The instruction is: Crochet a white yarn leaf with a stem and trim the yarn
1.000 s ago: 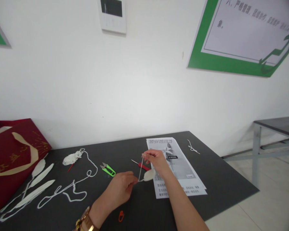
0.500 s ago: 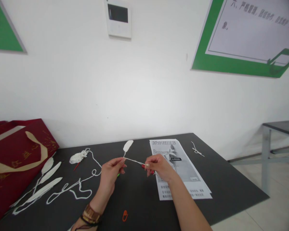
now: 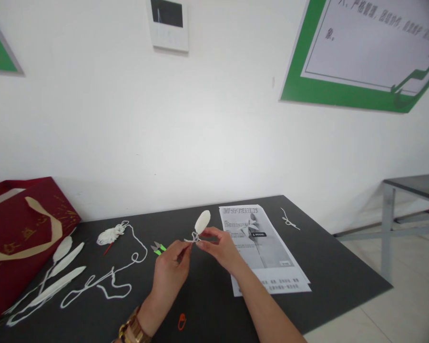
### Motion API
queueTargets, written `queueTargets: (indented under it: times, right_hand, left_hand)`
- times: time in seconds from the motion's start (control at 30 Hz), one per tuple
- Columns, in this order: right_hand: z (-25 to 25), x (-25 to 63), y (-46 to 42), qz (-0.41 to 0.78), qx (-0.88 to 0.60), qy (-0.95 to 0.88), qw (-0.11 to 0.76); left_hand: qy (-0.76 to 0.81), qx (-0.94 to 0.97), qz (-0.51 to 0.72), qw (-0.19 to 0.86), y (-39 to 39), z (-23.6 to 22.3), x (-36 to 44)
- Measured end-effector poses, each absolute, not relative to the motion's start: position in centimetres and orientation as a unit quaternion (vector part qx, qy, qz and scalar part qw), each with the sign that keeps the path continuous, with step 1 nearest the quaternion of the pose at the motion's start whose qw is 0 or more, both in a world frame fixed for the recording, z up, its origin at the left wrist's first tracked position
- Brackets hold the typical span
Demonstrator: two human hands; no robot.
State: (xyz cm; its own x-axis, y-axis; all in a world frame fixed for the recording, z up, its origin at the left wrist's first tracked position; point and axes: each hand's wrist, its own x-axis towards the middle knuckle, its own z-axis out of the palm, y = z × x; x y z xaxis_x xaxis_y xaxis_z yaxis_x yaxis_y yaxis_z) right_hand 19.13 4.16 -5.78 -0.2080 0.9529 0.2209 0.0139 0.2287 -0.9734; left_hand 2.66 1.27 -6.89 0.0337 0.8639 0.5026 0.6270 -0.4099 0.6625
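— Left hand (image 3: pixel 171 267) and right hand (image 3: pixel 218 245) pinched together on a white feather (image 3: pixel 202 221), above the black desk (image 3: pixel 336 271), centre.

— Best kept taut, cord (image 3: pixel 193 237) snug at the quill.

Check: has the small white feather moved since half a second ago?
Yes. The feather has shifted right toward the printed sheet, as both hands closed together.

A white wall (image 3: pixel 207 124) carries green-framed posters (image 3: pixel 361 52) above a black table (image 3: pixel 329 267) and pale tiled floor (image 3: pixel 400 305).
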Motion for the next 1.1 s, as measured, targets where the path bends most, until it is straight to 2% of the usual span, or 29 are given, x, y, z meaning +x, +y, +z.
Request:
queueTargets:
  times: [0.13, 0.23, 0.43, 0.57, 0.73, 0.8, 0.9, 0.97, 1.03, 1.1]
  right_hand:
    - [-6.5, 17.4, 3.5, 0.534, -0.371, -0.590, 0.478]
    - [-6.8, 16.9, 3.4, 0.584, -0.347, -0.552, 0.484]
    - [-7.3, 17.0, 3.8, 0.581, -0.372, -0.532, 0.492]
    - [-7.6, 17.6, 4.3, 0.594, -0.414, -0.524, 0.448]
    - [-7.0, 19.7, 4.8, 0.561, -0.431, -0.578, 0.408]
    - [-6.6, 20.6, 4.6, 0.572, -0.432, -0.616, 0.328]
    - [-5.9, 21.1, 3.7, 0.655, -0.369, -0.652, 0.098]
    - [-5.2, 21.2, 3.1, 0.691, -0.306, -0.654, -0.019]
    - [-4.5, 21.3, 2.8, 0.710, -0.253, -0.653, -0.071]
    - [-4.0, 21.4, 2.8, 0.722, -0.225, -0.652, -0.058]
  left_hand:
    - [0.505, 0.736, 0.446, 0.068, 0.8, -7.3, 3.2]
    - [0.512, 0.736, 0.439, 0.062, 0.8, -7.5, 3.4]
    - [0.538, 0.714, 0.432, 0.119, 1.4, -7.3, 3.2]
    - [0.559, 0.692, 0.432, 0.145, 1.5, -7.2, 3.2]
    - [0.604, 0.604, 0.434, 0.288, 2.3, -7.4, 2.5]
    - [0.608, 0.559, 0.459, 0.327, 2.7, -7.6, 2.0]
    - [0.606, 0.515, 0.488, 0.359, 3.2, -7.6, 1.4]
    - [0.604, 0.500, 0.493, 0.377, 3.3, -7.6, 1.3]
    - [0.605, 0.492, 0.493, 0.386, 3.3, -7.5, 1.3]
    - [0.612, 0.498, 0.490, 0.370, 3.2, -7.4, 1.3]
